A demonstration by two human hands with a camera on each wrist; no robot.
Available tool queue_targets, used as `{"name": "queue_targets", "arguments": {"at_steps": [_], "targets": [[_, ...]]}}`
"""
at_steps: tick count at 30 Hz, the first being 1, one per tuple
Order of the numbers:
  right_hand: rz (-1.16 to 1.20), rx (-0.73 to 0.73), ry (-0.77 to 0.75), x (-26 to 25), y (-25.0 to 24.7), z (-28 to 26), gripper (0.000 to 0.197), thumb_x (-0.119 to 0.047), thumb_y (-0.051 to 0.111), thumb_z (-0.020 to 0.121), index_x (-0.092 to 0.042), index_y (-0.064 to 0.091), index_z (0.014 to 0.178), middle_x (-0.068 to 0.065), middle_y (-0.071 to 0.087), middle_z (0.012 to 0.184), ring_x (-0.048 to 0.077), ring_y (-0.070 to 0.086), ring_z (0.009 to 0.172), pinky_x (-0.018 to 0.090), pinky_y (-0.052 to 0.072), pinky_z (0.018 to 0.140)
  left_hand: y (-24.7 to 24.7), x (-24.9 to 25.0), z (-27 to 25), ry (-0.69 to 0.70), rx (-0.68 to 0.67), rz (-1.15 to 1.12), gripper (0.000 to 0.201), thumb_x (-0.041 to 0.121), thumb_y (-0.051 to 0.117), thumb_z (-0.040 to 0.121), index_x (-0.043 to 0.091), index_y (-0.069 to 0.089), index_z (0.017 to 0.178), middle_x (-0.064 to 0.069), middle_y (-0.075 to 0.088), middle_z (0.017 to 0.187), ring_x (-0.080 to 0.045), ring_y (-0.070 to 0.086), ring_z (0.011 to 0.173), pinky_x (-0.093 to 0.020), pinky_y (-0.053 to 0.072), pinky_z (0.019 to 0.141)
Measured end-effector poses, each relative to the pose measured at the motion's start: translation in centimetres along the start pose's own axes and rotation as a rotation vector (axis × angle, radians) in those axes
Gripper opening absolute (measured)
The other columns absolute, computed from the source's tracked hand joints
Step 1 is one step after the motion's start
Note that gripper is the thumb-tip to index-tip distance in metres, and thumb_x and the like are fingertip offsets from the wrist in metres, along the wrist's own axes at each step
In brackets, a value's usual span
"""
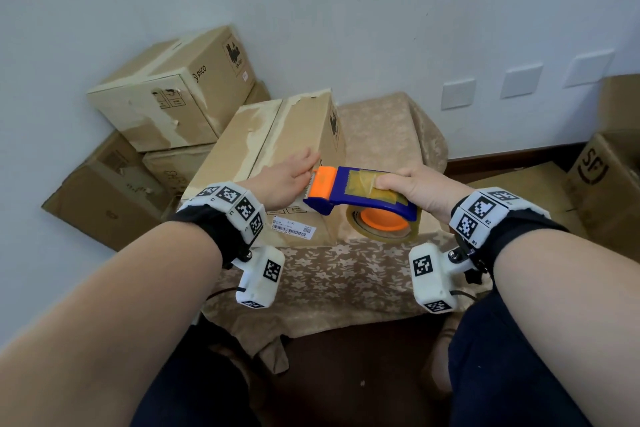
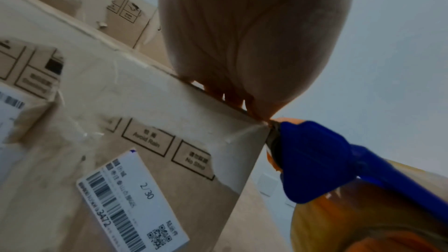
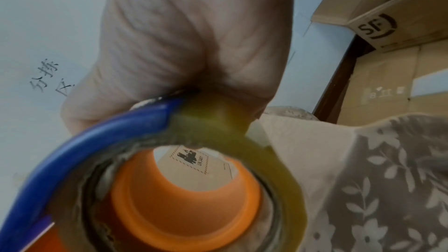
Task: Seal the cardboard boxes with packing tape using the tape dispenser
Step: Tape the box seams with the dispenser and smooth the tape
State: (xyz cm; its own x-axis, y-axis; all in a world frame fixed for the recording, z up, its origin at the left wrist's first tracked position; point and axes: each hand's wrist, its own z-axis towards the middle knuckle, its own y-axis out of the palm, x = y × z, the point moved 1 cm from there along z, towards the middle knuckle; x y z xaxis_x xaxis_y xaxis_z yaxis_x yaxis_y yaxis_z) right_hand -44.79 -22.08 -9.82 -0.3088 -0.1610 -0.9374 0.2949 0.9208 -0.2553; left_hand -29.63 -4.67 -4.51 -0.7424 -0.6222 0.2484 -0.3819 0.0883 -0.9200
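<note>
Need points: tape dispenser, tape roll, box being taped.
tape dispenser [image 1: 349, 191], head view, blue body top.
tape roll [image 1: 384, 234], head view, outer band under the orange core.
box being taped [image 1: 242, 146], head view, top face.

My dispenser is blue with an orange head and orange hub; its tape roll yellowish. The box is brown, the cloth beige with pale flowers.
</note>
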Motion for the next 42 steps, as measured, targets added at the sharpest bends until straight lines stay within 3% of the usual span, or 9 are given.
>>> {"name": "queue_targets", "arguments": {"at_steps": [3,5,9,11,14,19,30,34,42], "targets": [[0.046,0.001,0.016,0.9,0.6,-0.1,0.026,-0.037,0.066,0.084,-0.011,0.066,0.084,0.007,0.066,0.078,0.020,0.058,0.072,0.028,0.042,0.068,0.3,-0.1,0.2,-0.035,-0.008,-0.034,0.052,0.031,0.025,0.105,0.027,0.004,0.152,0.006,-0.005,0.160,-0.013,-0.005,0.147,-0.049,0.003,0.119],[0.087,0.006,0.016,1.3,0.9,-0.1,0.025,-0.038,0.066,0.085,-0.013,0.068,0.081,0.006,0.069,0.079,0.017,0.060,0.072,0.026,0.043,0.066,0.4,0.0,0.2,-0.054,-0.023,-0.032,0.053,0.036,0.023,0.105,0.029,0.000,0.152,0.007,-0.007,0.160,-0.014,-0.008,0.147,-0.050,0.001,0.118],[0.192,0.005,-0.002,2.3,0.7,-0.2,0.030,-0.044,0.065,0.084,-0.015,0.071,0.084,0.011,0.071,0.082,0.021,0.063,0.076,0.029,0.046,0.075,0.4,0.5,0.2,-0.100,-0.044,0.017,0.054,0.040,0.018,0.104,0.030,-0.006,0.151,0.007,-0.011,0.159,-0.015,-0.010,0.147,-0.052,-0.003,0.117],[0.217,0.019,-0.019,2.8,0.4,-0.1,0.035,-0.049,0.066,0.082,-0.014,0.071,0.082,0.010,0.070,0.076,0.020,0.061,0.073,0.030,0.044,0.074,0.4,0.5,0.2,-0.112,-0.052,0.024,0.054,0.039,0.018,0.104,0.030,-0.006,0.151,0.008,-0.012,0.159,-0.014,-0.011,0.147,-0.052,-0.004,0.117],[0.222,0.021,-0.038,3.2,0.0,-0.1,0.027,-0.042,0.062,0.087,-0.020,0.068,0.072,-0.001,0.067,0.063,0.014,0.060,0.063,0.025,0.043,0.065,0.6,0.7,0.2,-0.120,-0.058,0.044,0.054,0.038,0.019,0.105,0.030,-0.007,0.151,0.008,-0.012,0.159,-0.016,-0.010,0.147,-0.052,-0.002,0.117],[0.215,-0.015,-0.047,3.4,-0.4,0.0,0.027,-0.043,0.061,0.087,-0.018,0.069,0.079,0.005,0.070,0.075,0.017,0.063,0.070,0.026,0.044,0.067,0.6,0.5,0.4,-0.117,-0.073,0.064,0.055,0.037,0.019,0.104,0.029,-0.010,0.150,0.006,-0.013,0.159,-0.018,-0.011,0.147,-0.052,0.000,0.118],[0.184,-0.038,-0.085,3.9,-0.8,0.3,0.031,-0.042,0.058,0.089,-0.018,0.063,0.069,-0.002,0.063,0.057,0.014,0.056,0.057,0.025,0.040,0.062,0.5,0.1,0.7,-0.113,-0.085,0.079,0.056,0.041,0.020,0.104,0.031,-0.012,0.149,0.006,-0.015,0.158,-0.017,-0.013,0.146,-0.052,0.000,0.118],[0.216,-0.048,-0.090,4.4,-0.7,0.2,0.033,-0.040,0.057,0.090,-0.020,0.061,0.064,-0.006,0.061,0.050,0.007,0.055,0.049,0.024,0.040,0.061,0.6,0.0,0.9,-0.106,-0.077,0.068,0.057,0.038,0.022,0.104,0.028,-0.010,0.150,0.004,-0.015,0.158,-0.018,-0.014,0.146,-0.053,-0.001,0.118],[0.272,-0.053,-0.087,5.4,-0.2,0.3,0.035,-0.040,0.057,0.090,-0.020,0.061,0.062,-0.005,0.061,0.049,0.003,0.054,0.043,0.023,0.038,0.058,0.8,-0.2,0.9,-0.117,-0.064,0.062,0.057,0.038,0.023,0.104,0.029,-0.009,0.151,0.005,-0.015,0.158,-0.017,-0.014,0.146,-0.053,-0.001,0.118]]}}
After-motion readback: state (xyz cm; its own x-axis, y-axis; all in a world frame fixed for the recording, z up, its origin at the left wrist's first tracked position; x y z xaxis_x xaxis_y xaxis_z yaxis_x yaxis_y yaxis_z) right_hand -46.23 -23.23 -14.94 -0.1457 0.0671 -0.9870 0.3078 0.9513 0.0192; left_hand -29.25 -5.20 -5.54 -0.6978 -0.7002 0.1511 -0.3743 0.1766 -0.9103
